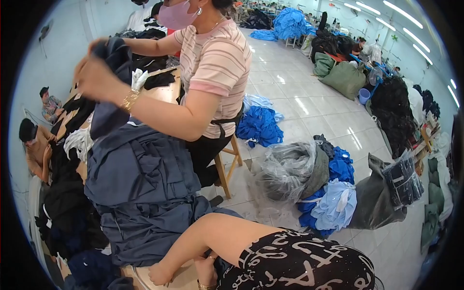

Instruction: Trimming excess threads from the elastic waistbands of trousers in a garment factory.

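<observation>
My right arm, in a black sleeve with white lettering, bends across the lower middle. My right hand [161, 274] is at the table edge with its fingers curled; what they hold, if anything, is hidden. My left hand [206, 270], with a ring and a gold bracelet, is partly behind my right forearm; its fingers are too covered to read. Dark cloth [222, 267] shows beside it. Just beyond my hands lies a high heap of dark blue-grey garments [140, 169]. Behind the heap, a co-worker in a striped shirt lifts a dark garment piece [112, 87] with both hands.
Black garments [72, 212] run along the table's left side, where two people sit. A wooden stool [227, 169] stands by the co-worker. On the tiled floor lie blue cloth piles [261, 125], a plastic-wrapped bundle [287, 169], light-blue garments [334, 205] and a dark sack [374, 203].
</observation>
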Demonstrator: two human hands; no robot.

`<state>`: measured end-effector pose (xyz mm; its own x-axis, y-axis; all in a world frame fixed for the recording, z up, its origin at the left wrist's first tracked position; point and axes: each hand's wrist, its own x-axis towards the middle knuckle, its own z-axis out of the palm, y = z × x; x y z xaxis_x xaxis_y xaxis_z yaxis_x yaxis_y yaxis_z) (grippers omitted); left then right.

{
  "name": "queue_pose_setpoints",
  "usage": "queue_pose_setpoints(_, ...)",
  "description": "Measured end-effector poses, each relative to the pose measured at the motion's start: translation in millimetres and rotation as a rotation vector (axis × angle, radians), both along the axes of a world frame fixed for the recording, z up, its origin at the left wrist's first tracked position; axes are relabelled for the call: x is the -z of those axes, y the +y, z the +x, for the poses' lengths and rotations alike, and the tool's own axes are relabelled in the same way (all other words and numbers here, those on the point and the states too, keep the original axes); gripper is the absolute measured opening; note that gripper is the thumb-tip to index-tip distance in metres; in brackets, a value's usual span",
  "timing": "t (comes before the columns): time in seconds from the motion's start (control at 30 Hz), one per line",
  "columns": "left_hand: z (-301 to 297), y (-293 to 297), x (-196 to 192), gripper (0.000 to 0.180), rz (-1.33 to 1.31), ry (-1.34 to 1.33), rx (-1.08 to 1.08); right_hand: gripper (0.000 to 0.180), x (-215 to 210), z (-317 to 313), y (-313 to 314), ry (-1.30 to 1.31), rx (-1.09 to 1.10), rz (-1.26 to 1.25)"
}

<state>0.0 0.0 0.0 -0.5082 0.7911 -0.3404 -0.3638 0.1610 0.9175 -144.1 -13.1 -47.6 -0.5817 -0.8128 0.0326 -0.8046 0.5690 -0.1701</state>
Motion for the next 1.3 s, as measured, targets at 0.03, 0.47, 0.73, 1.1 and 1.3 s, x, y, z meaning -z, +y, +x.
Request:
queue_pose_setpoints(0.03, -0.5, 1.3, -5.3, 0.051, 0.006, -0.009, 0.000, 0.048, 0.8, 0.3, -1.3, -0.049, 0.035, -0.005)
queue_pose_setpoints(0.47, -8.6, -7.1, -59.5, 0.045, -0.035, -0.045, -0.131, 0.023, -98.9, 6.6, 74.3, -0.424, 0.126, -1.060)
queue_pose_setpoints(0.73, -24.0, -5.6, -63.8, 0.029, 0.023, -0.123, -0.368, 0.012, -199.7, 141.5, 203.5, -0.624, 0.846, -1.158)
queue_pose_setpoints(1.1, -30.4, 1.4, -72.3, 0.020, 0.064, -0.054, -0.239, 0.016, -171.4, 189.8, 193.5, -0.080, 0.803, -0.502)
queue_pose_setpoints(1.3, -27.8, 0.0, -72.8, 0.015, 0.082, -0.056, -0.217, 0.014, -161.5, 195.6, 192.7, -0.024, 0.835, -0.428)
